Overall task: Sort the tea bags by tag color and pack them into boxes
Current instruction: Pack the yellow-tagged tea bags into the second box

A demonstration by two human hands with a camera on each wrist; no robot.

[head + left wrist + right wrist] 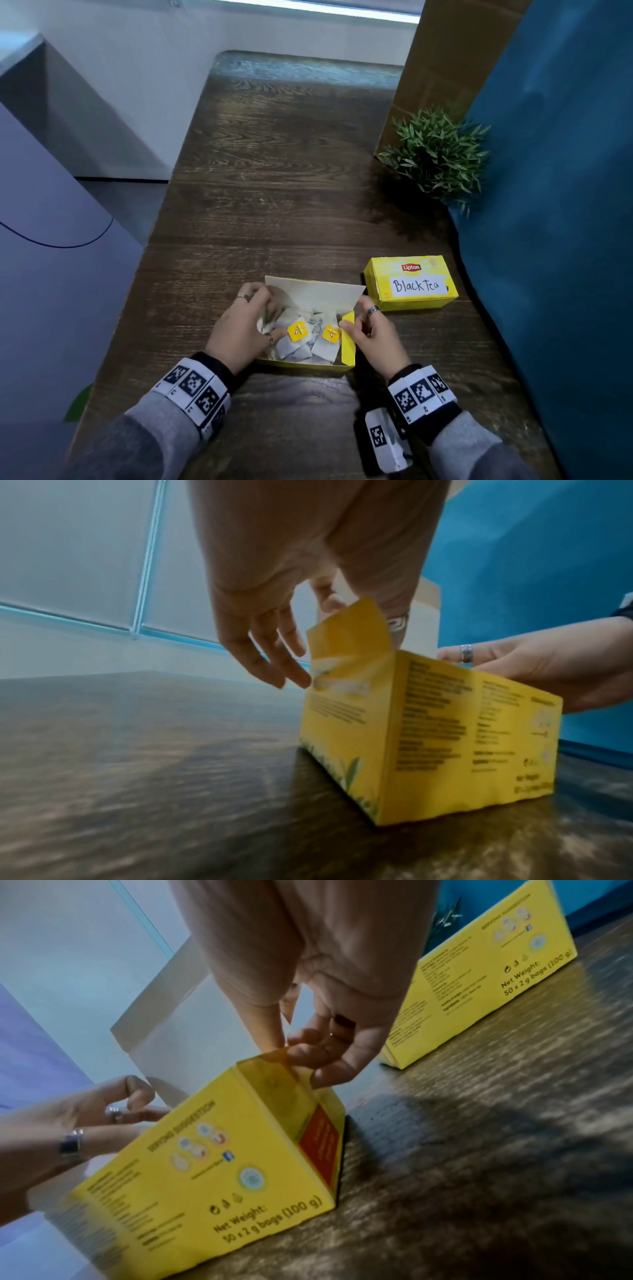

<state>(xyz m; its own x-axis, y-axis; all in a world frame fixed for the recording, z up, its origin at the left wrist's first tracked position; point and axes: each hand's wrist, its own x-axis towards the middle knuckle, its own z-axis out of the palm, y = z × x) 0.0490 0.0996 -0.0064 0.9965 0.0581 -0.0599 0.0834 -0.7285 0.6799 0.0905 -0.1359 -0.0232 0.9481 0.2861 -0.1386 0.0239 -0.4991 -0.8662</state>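
Tea bags (301, 339) in open box (308, 366), hands (239, 329) pinching side flaps

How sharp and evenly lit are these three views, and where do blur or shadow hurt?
Head view: sharp in the middle, the closed box label readable, edges bent by the wide lens. Left wrist view: table smeared, open box print unreadable. Right wrist view: net weight text on the open box legible, a dark shadow on the table at right, both hands soft.
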